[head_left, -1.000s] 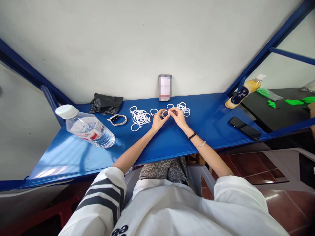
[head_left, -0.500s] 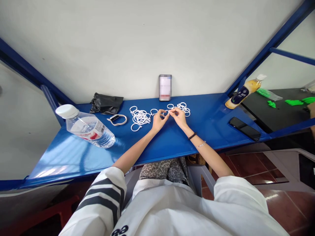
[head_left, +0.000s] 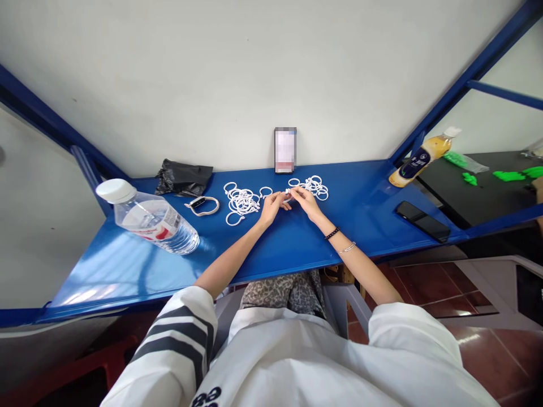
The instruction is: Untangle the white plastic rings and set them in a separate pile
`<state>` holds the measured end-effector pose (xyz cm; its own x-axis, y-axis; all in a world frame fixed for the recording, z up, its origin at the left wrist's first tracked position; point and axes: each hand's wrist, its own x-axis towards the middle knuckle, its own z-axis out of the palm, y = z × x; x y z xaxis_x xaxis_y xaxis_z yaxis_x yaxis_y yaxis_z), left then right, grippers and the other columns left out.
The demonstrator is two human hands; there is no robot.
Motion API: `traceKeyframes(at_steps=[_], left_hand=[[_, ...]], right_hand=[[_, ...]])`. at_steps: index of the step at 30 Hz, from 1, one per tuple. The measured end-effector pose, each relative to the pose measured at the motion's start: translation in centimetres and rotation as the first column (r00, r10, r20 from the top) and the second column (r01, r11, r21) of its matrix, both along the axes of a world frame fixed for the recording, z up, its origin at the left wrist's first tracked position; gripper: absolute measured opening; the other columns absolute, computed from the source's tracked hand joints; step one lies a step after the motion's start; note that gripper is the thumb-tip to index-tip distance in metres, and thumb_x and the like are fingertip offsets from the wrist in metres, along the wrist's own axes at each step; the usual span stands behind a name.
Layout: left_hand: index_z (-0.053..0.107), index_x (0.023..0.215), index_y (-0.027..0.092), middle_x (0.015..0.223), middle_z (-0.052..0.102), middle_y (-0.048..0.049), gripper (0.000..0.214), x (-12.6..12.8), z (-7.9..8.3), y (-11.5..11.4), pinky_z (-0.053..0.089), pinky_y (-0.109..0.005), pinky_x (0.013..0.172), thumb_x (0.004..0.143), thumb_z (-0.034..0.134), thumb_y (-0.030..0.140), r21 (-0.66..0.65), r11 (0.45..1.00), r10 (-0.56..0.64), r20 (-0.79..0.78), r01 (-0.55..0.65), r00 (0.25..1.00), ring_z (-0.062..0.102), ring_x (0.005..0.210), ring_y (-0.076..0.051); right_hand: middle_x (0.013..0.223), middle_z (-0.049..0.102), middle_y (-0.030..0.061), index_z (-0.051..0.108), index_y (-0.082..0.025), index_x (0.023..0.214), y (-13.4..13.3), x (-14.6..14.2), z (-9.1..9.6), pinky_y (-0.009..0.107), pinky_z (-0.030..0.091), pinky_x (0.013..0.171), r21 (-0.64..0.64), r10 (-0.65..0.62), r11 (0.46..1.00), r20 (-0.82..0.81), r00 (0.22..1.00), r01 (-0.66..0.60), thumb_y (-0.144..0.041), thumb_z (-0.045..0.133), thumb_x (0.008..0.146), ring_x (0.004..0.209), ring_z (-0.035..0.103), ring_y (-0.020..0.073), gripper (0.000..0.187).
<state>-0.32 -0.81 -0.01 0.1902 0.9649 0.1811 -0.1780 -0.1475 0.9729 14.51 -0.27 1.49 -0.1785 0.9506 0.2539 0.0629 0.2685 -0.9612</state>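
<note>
Over the middle of the blue table, a white plastic ring [head_left: 287, 193] is pinched between my two hands. My left hand [head_left: 271, 208] is closed on its left side, and my right hand [head_left: 309, 205] grips it from the right with the fingertips. Much of this ring is hidden by the fingers. A pile of similar white rings [head_left: 242, 201] lies left of my left hand, with a single ring [head_left: 266, 192] just beside that hand. Behind my right hand is another cluster of white rings [head_left: 316, 185].
A phone [head_left: 285, 150] leans upright against the wall. To the left are a water bottle [head_left: 148, 220], a wristband [head_left: 203, 206] and a black plastic bag [head_left: 184, 178]. A drink bottle [head_left: 419, 158] and a dark phone [head_left: 422, 221] are on the right of the blue table [head_left: 292, 249].
My fingers have shifted on the ring, and it is turned so that a small white knob shows at the fingertips. My left hand's fingers have changed position. The piles look the same.
</note>
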Motion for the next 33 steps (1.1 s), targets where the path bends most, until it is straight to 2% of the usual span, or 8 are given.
traceKeyframes(at_steps=[5, 12, 17, 26, 33], left_hand=[[0.051, 0.057, 0.014, 0.082, 0.072, -0.0133, 0.056, -0.3, 1.0, -0.2, 0.055, -0.033, 0.063, 0.079, 0.06, 0.064, -0.107, 0.976, -0.179, 0.089, 0.188, 0.98, 0.068, 0.063, -0.019], [0.07, 0.08, 0.008, 0.088, 0.072, -0.0137, 0.053, -0.7, 1.5, -0.4, 0.051, -0.032, 0.074, 0.074, 0.07, 0.061, -0.176, 0.916, -0.32, 0.218, 0.359, 0.922, 0.068, 0.073, -0.019], [0.073, 0.081, 0.009, 0.087, 0.072, -0.0126, 0.047, -0.8, 1.5, -0.4, 0.049, -0.032, 0.077, 0.074, 0.072, 0.056, -0.176, 0.903, -0.353, 0.212, 0.391, 0.911, 0.066, 0.075, -0.018], [0.075, 0.083, 0.01, 0.086, 0.073, -0.0123, 0.044, -1.0, 1.6, -0.3, 0.049, -0.03, 0.074, 0.07, 0.077, 0.051, -0.177, 0.892, -0.369, 0.247, 0.416, 0.896, 0.065, 0.074, -0.016], [0.074, 0.081, 0.01, 0.086, 0.072, -0.0127, 0.041, -1.0, 1.5, -0.2, 0.048, -0.028, 0.069, 0.069, 0.078, 0.049, -0.171, 0.889, -0.378, 0.25, 0.425, 0.892, 0.064, 0.072, -0.016]], right_hand=[[0.066, 0.053, -0.0019, 0.058, -0.02, 0.073, 0.0, 0.6, 0.3, 0.028, 0.045, 0.061, -0.134, 0.143, 0.979, -0.083, 0.986, -0.154, -0.062, 0.067, 0.073, 0.06, 0.049, 0.0122, 0.043], [0.061, 0.046, -0.0041, 0.055, -0.019, 0.066, -0.1, 1.1, 1.0, 0.026, 0.041, 0.059, -0.199, 0.276, 0.927, -0.208, 0.938, -0.317, -0.057, 0.074, 0.071, 0.057, 0.045, 0.0096, 0.043], [0.06, 0.047, -0.0042, 0.056, -0.018, 0.064, -0.1, 1.3, 1.1, 0.026, 0.04, 0.06, -0.217, 0.296, 0.917, -0.193, 0.935, -0.335, -0.054, 0.078, 0.068, 0.058, 0.044, 0.0097, 0.042], [0.059, 0.048, -0.0045, 0.051, -0.019, 0.061, -0.2, 1.5, 1.3, 0.029, 0.044, 0.066, -0.248, 0.304, 0.906, -0.182, 0.935, -0.343, -0.054, 0.078, 0.068, 0.059, 0.049, 0.0112, 0.044], [0.058, 0.047, -0.0053, 0.052, -0.019, 0.06, -0.3, 1.4, 1.7, 0.027, 0.042, 0.065, -0.232, 0.312, 0.908, -0.181, 0.933, -0.349, -0.051, 0.079, 0.068, 0.06, 0.048, 0.0107, 0.042]])
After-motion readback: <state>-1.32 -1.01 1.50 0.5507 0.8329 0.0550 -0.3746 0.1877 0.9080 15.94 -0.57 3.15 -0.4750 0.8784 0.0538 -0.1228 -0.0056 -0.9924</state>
